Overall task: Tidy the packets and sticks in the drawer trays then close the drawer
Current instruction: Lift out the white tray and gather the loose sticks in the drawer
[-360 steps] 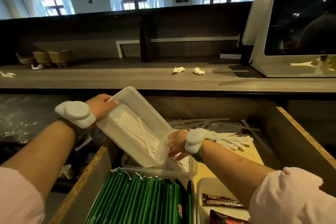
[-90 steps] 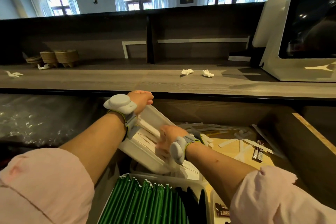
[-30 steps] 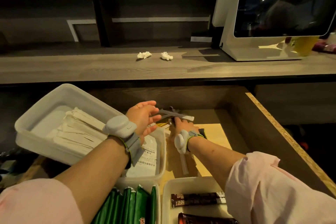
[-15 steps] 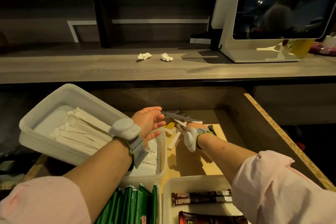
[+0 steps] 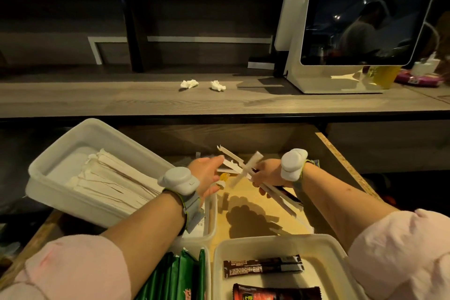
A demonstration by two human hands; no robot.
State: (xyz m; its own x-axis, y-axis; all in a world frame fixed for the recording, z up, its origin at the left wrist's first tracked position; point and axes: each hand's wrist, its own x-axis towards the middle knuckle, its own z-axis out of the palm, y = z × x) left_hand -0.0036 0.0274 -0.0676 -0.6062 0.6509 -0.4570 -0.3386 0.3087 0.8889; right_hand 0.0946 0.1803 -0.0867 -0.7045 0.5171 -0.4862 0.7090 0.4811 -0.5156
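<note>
The wooden drawer [image 5: 345, 165] stands open below the counter. My right hand [image 5: 269, 175] is shut on a bunch of white paper-wrapped sticks [image 5: 246, 168], lifted above the drawer floor and splayed in several directions. My left hand [image 5: 207, 175] is open, palm turned toward the bunch, fingertips close to its far ends. A white tray [image 5: 73, 148] with several white sticks [image 5: 112, 182] rests tilted on the drawer's left edge. Near me sit green packets [image 5: 180, 275] in one tray and dark brown packets [image 5: 263, 269] in another white tray [image 5: 323, 241].
A grey wooden counter [image 5: 121, 100] runs above the drawer, with two crumpled tissues [image 5: 190, 84] on it. A white-framed screen [image 5: 360, 14] stands at the right. A small yellow item [image 5: 225, 176] lies on the drawer floor between my hands.
My right hand has lifted from the drawer floor with a bunch of white sticks in it. My left hand has stayed open beside it.
</note>
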